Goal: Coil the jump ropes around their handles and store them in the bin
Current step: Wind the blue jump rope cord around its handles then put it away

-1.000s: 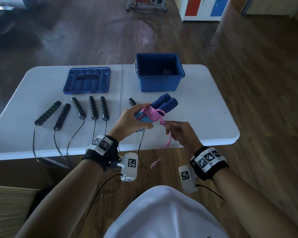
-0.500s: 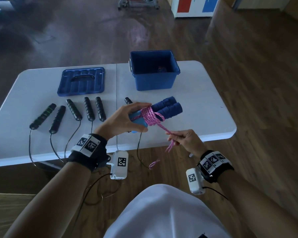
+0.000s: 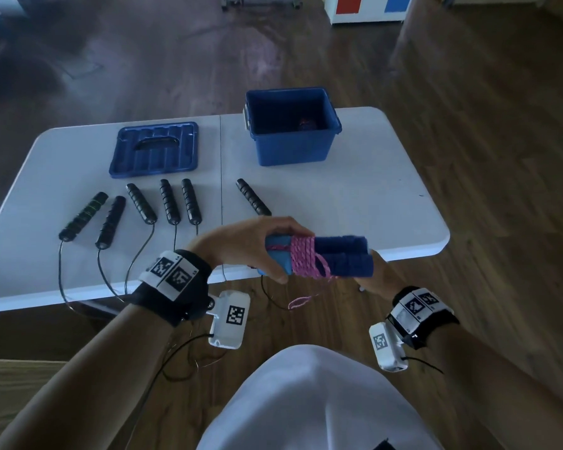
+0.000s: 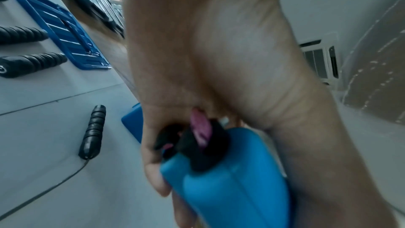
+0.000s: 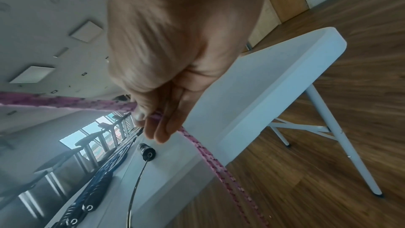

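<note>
Over the white table (image 3: 355, 203), the left hand (image 3: 247, 248) gripped blue handles (image 3: 342, 259); the right hand (image 5: 175, 68) pinched their pink rope (image 5: 210, 155).

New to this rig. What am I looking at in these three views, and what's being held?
No robot here: a person works with bare hands, wearing one camera on the head and one on each wrist. The head view looks down at a white table. On it lie six black handles with thin cords hanging over the near edge, a blue lid and an open blue bin. The left hand grips a pair of blue handles with pink rope wound round them. The left wrist view shows those handles from their ends. The right wrist view shows the right hand pinching the loose pink rope, which trails toward the floor.
</note>
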